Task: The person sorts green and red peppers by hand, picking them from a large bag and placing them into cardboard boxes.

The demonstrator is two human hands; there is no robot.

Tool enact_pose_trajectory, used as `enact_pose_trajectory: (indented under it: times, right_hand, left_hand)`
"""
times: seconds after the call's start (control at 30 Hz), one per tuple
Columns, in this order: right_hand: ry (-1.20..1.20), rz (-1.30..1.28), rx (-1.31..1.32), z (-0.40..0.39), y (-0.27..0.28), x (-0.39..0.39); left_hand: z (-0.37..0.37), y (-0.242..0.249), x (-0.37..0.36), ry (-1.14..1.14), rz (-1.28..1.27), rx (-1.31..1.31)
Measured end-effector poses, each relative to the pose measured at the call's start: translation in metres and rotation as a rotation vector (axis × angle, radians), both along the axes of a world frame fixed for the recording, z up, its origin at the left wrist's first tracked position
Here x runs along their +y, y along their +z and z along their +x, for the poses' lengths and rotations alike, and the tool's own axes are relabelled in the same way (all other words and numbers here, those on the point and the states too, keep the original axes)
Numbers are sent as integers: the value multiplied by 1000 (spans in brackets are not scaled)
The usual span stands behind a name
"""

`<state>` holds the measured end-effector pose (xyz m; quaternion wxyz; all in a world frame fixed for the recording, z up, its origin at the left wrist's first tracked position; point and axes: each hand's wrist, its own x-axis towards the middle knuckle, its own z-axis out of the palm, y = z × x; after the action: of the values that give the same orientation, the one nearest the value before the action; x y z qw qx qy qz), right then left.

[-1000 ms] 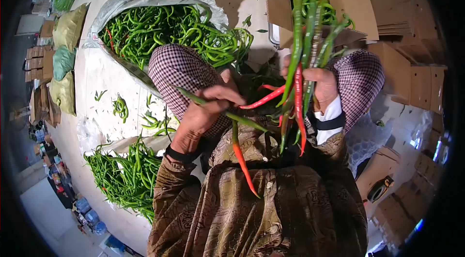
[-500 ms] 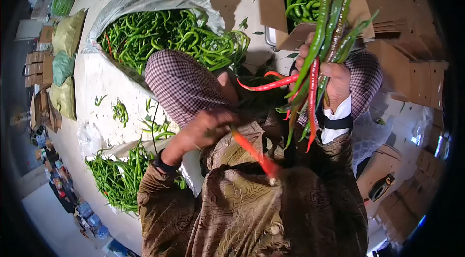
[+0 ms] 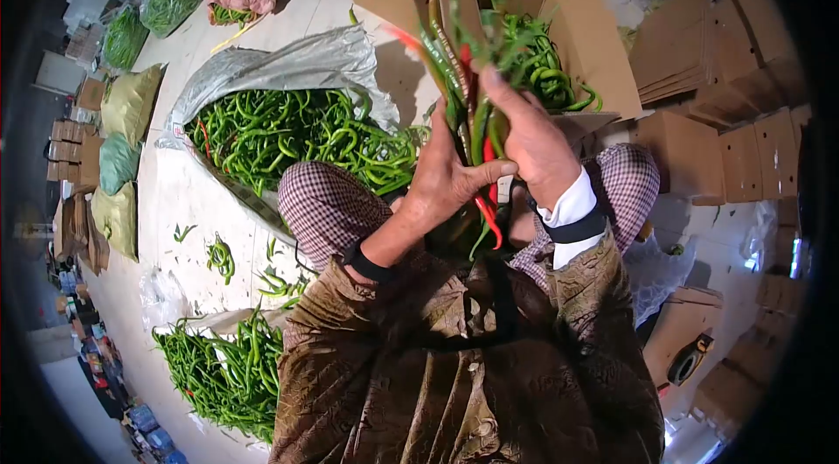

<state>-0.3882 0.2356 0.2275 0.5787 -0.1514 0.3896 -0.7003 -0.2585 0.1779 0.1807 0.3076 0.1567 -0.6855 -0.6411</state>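
A bunch of chillies [image 3: 468, 128] – mostly green, a few red – is clasped between both hands, the left hand [image 3: 446, 171] wrapped round the lower stems and the right hand [image 3: 529, 145] closed over the same bunch from the other side. Just beyond the grip an open cardboard box [image 3: 577, 36] holds more green chillies. To the left of the grip a grey sack [image 3: 288, 71] lies spilled open. The bunch is best kept squeezed evenly and the tips aligned – loose ones could slip out below.

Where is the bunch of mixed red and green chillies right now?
Head view, centre: the bunch of chillies is clasped between left hand and right hand, before the open cardboard box.
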Motion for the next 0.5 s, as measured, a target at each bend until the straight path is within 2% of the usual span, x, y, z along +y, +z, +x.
enact_pose_trajectory:
  times: [0.07,0.13,0.17,0.2,0.3,0.33,0.4,0.5]
  right_hand:
    - [64,41,127,3,12,-4]
    - [123,-95,272,6,26,-14]
    - [114,-175,313,8,31,-16]
    - [117,-190,321,7,35,-20]
    - [170,-243,318,2,39,-29]
    - [172,-253,322,0,42,-30]
    - [141,-212,113,-8,44,-28]
    - [77,-181,232,-41,43,-13]
  left_hand:
    - [-2,9,-4,17,184,23]
    - [-3,28,-16,87,242,-44]
    - [-3,35,-24,137,138,-102]
    - [-8,45,-24,145,154,-9]
    - [-13,46,-38,159,217,-29]
    - [-16,48,-42,151,344,46]
    - [-19,50,-53,117,567,130]
    - [-16,41,-77,122,748,113]
